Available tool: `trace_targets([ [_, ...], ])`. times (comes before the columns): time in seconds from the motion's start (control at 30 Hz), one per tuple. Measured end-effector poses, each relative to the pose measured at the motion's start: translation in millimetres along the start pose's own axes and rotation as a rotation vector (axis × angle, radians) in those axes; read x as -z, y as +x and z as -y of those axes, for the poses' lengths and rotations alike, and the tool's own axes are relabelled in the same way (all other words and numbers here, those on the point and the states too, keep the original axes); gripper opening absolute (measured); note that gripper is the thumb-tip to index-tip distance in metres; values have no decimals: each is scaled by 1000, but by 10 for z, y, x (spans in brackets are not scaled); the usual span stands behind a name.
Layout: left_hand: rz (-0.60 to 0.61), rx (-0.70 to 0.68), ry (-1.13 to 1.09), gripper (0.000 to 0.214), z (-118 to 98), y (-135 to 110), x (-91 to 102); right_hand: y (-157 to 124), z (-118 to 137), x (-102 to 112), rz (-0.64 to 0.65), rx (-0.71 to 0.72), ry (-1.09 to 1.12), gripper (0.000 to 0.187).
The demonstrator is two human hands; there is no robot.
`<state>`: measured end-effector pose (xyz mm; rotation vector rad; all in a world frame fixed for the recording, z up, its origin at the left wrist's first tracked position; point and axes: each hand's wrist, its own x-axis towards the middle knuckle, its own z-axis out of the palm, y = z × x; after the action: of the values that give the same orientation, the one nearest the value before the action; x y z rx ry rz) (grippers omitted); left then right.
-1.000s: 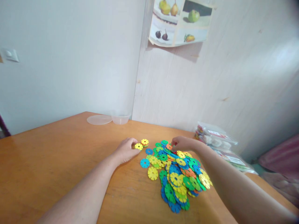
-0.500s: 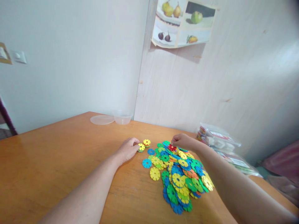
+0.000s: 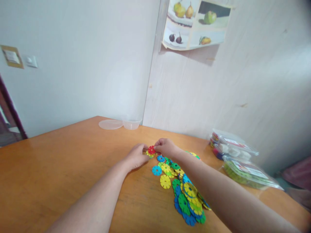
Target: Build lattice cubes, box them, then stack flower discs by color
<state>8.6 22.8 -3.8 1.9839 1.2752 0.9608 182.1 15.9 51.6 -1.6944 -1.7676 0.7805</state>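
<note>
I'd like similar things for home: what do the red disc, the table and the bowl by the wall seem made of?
The red disc: probably smooth plastic, given its even, bright colour and notched edge.
The table: wood or wood-look laminate, orange-brown with a soft sheen; I can't tell which.
The bowl: likely thin, smooth plastic, as it looks see-through and slightly cloudy.

The scene is bright, lit by cool, diffuse light, with a pale glare whitening the wall (image 3: 257, 74) at far right. A soft grey shadow lies below the poster (image 3: 196, 24). Small glints mark the boxes (image 3: 236, 144) at right. The discs (image 3: 182, 200) look slightly soft, the cloth (image 3: 297, 170) at right blurrier. Wide-angle distortion stretches the edges.
</note>
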Motion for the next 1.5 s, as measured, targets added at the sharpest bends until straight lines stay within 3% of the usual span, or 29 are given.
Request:
trace_targets([
  [0.17,-11,14,79,31,3,10,-2,83,-51,-106,-26,5,-72,5],
  [0.37,-17,-12,81,26,0,4,-20,55,-62,-23,-77,46,-176,10],
  [0.5,-18,-7,84,26,-46,-26,5,59,-140,194,-114,50,-219,6],
  [0.67,-5,-17,113,30,-91,-35,46,57,-402,633,-145,-3,-323,7],
  [0.8,-2,-18,119,34,-83,-22,51,-39,-622,944,-55,-49,-431,13],
  [0.93,0,-11,130,34,-83,-25,54,-146,-797,1099,44,-72,-527,26],
  [1.1,2,-3,125,36,-100,-42,65,-195,-936,1111,75,-44,-602,33],
  [1.23,1,-5,111,37,-99,-47,64,-214,-959,1100,35,-16,-591,28],
  [1.37,6,-1,116,36,-93,-39,63,-211,-922,1101,4,-24,-483,9],
  [1.5,5,6,107,35,-94,-31,63,-154,-794,1014,-26,-46,-293,11],
])
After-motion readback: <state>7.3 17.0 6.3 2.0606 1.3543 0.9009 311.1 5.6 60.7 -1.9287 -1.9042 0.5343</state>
